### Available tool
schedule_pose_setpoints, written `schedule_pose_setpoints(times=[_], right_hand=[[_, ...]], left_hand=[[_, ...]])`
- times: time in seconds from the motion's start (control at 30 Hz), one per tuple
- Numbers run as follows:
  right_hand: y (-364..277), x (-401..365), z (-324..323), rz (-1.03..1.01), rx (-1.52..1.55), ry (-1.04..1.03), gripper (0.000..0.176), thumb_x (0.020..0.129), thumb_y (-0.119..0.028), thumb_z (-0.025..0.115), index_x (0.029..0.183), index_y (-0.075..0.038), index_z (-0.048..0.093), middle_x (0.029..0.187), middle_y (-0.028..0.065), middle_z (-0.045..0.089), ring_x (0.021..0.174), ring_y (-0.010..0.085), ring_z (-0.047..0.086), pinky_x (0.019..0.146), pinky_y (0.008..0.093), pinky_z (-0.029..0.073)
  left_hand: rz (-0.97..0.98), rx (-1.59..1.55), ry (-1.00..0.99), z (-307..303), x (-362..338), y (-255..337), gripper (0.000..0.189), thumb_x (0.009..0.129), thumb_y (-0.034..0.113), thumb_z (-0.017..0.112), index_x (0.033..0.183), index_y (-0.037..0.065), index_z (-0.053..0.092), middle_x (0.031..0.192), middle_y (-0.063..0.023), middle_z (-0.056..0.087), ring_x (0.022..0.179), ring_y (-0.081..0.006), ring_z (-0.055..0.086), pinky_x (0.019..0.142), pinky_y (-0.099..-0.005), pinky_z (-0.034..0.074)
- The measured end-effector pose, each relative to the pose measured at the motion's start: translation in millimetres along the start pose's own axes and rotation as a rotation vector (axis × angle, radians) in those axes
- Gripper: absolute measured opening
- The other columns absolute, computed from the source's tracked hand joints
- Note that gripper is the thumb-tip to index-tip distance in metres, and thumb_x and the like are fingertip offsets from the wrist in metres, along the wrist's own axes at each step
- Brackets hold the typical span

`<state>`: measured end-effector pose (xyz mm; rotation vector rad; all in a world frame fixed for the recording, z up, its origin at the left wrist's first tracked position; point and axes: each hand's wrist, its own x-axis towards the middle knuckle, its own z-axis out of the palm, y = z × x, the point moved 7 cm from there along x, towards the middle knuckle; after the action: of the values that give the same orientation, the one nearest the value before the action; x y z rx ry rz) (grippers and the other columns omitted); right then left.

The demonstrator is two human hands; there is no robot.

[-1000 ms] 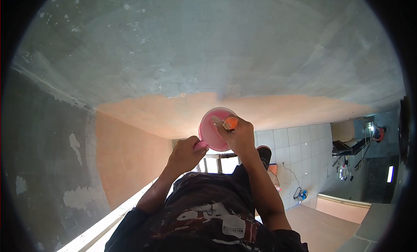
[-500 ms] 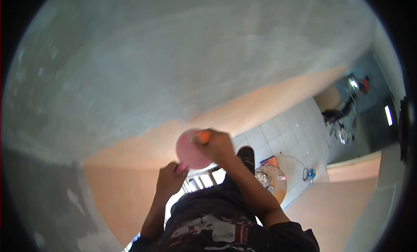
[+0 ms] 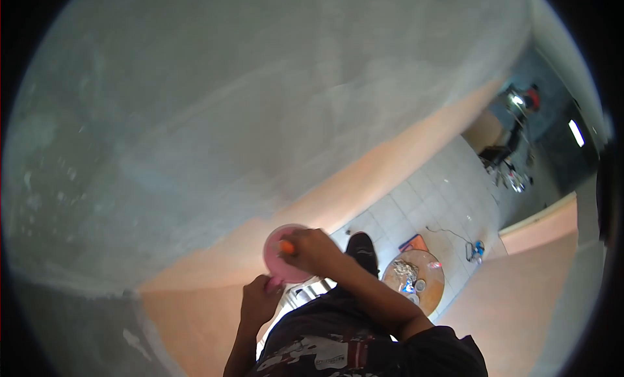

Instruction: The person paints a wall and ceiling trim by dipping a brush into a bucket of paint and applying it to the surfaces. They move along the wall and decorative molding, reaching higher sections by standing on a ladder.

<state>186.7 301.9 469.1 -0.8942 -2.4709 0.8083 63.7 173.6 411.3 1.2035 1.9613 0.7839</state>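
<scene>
My left hand point(image 3: 260, 301) is closed around the short handle of a round pink dipper point(image 3: 286, 275) held in front of my body. Over the dipper's opening, my right hand point(image 3: 314, 252) grips a tool by its orange handle point(image 3: 286, 247). The tool's working end is down inside the dipper and hidden, so I cannot tell its kind. Part of the dipper's inside is covered by my right hand.
A grey-plastered wall point(image 3: 214, 123) with a peach lower band point(image 3: 364, 182) rises ahead. My shoe point(image 3: 362, 250) shows high above the tiled floor point(image 3: 416, 201). A round table point(image 3: 434, 298) with silvery clutter stands below right, near a cable and a blue object point(image 3: 478, 250).
The dipper and both hands sit lower in view as the camera has shifted. My right hand, with the orange handle, has moved left across the dipper.
</scene>
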Motion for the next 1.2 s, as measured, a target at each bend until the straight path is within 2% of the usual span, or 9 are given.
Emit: schedule_pose_setpoints(times=[0.07, 0.17, 0.2, 0.47, 0.6, 0.73, 0.97, 1.03, 1.2], right_hand=[[-3, 0, -3, 0.015, 0.03, 0.0, 0.031, 0.077, -0.032, 0.07, 0.093, -0.005, 0.066, 0.085, 0.0167, 0.066, 0.079, 0.035, 0.065, 0.073, 0.0443, 0.053], [-2, 3, -7, 0.055, 0.11, 0.003, 0.025, 0.081, -0.026, 0.068, 0.091, -0.004, 0.068, 0.078, 0.0193, 0.067, 0.072, 0.0371, 0.066, 0.066, 0.0432, 0.054], [-9, 3, -17, 0.097, 0.219, 0.015, 0.02, 0.079, -0.019, 0.071, 0.09, -0.003, 0.069, 0.075, 0.0152, 0.068, 0.066, 0.0278, 0.068, 0.064, 0.0343, 0.054], [-14, 6, -14, -0.016, 0.142, 0.09, 0.014, 0.08, -0.009, 0.069, 0.09, -0.001, 0.068, 0.072, 0.0117, 0.068, 0.062, 0.0226, 0.067, 0.06, 0.0295, 0.053], [-14, 5, 3, -0.032, 0.14, 0.078, 0.013, 0.08, -0.01, 0.07, 0.09, -0.001, 0.069, 0.071, 0.0119, 0.067, 0.06, 0.0226, 0.066, 0.058, 0.03, 0.052], [-8, 8, 17, 0.009, 0.15, 0.032, 0.018, 0.083, -0.021, 0.068, 0.086, -0.003, 0.067, 0.069, 0.0168, 0.064, 0.062, 0.0342, 0.064, 0.058, 0.0388, 0.052], [-5, 7, 24, -0.003, 0.103, 0.028, 0.023, 0.085, -0.025, 0.066, 0.085, -0.002, 0.065, 0.069, 0.018, 0.064, 0.062, 0.037, 0.064, 0.058, 0.0424, 0.053], [-7, 9, 21, -0.008, 0.161, 0.052, 0.023, 0.086, -0.025, 0.066, 0.084, -0.002, 0.065, 0.069, 0.0179, 0.064, 0.062, 0.0369, 0.064, 0.058, 0.0425, 0.053], [-2, 9, 20, -0.024, 0.119, 0.052, 0.02, 0.085, -0.022, 0.067, 0.084, -0.002, 0.065, 0.071, 0.0174, 0.064, 0.062, 0.0345, 0.065, 0.058, 0.0398, 0.053]], left_hand=[[0.141, 0.055, 0.043, -5, -4, 8, 0.03, 0.082, 0.025, 0.073, 0.082, -0.002, 0.062, 0.065, -0.018, 0.062, 0.057, -0.0266, 0.061, 0.056, -0.037, 0.047], [0.021, 0.006, 0.025, -3, -4, -10, 0.033, 0.082, 0.03, 0.073, 0.082, -0.002, 0.062, 0.067, -0.0206, 0.061, 0.059, -0.0332, 0.061, 0.057, -0.0395, 0.047], [0.012, -0.035, 0.036, -3, -6, -14, 0.034, 0.083, 0.032, 0.071, 0.082, -0.002, 0.062, 0.067, -0.0214, 0.061, 0.061, -0.0362, 0.062, 0.058, -0.0408, 0.047], [-0.053, -0.088, 0.043, -5, -17, -30, 0.032, 0.084, 0.028, 0.07, 0.085, -0.003, 0.061, 0.07, -0.0213, 0.062, 0.064, -0.0341, 0.061, 0.06, -0.041, 0.046], [-0.078, -0.061, 0.043, -1, -19, -37, 0.03, 0.083, 0.025, 0.07, 0.093, -0.003, 0.063, 0.075, -0.021, 0.064, 0.068, -0.0325, 0.064, 0.064, -0.0392, 0.049], [-0.09, -0.035, 0.026, 0, -17, -31, 0.033, 0.082, 0.021, 0.07, 0.104, -0.003, 0.064, 0.082, -0.0205, 0.068, 0.075, -0.0309, 0.068, 0.069, -0.0368, 0.051], [-0.078, -0.033, 0.024, 3, -15, -33, 0.033, 0.082, 0.022, 0.071, 0.103, -0.003, 0.064, 0.081, -0.0204, 0.068, 0.074, -0.0309, 0.068, 0.068, -0.0368, 0.051], [-0.02, -0.091, 0.079, -1, -15, -27, 0.034, 0.084, 0.03, 0.068, 0.085, -0.003, 0.061, 0.071, -0.0232, 0.062, 0.067, -0.0371, 0.063, 0.062, -0.042, 0.047], [-0.034, -0.049, 0.035, -3, -9, -29, 0.032, 0.082, 0.026, 0.07, 0.093, -0.003, 0.063, 0.075, -0.0215, 0.064, 0.068, -0.0337, 0.065, 0.064, -0.0396, 0.049]])
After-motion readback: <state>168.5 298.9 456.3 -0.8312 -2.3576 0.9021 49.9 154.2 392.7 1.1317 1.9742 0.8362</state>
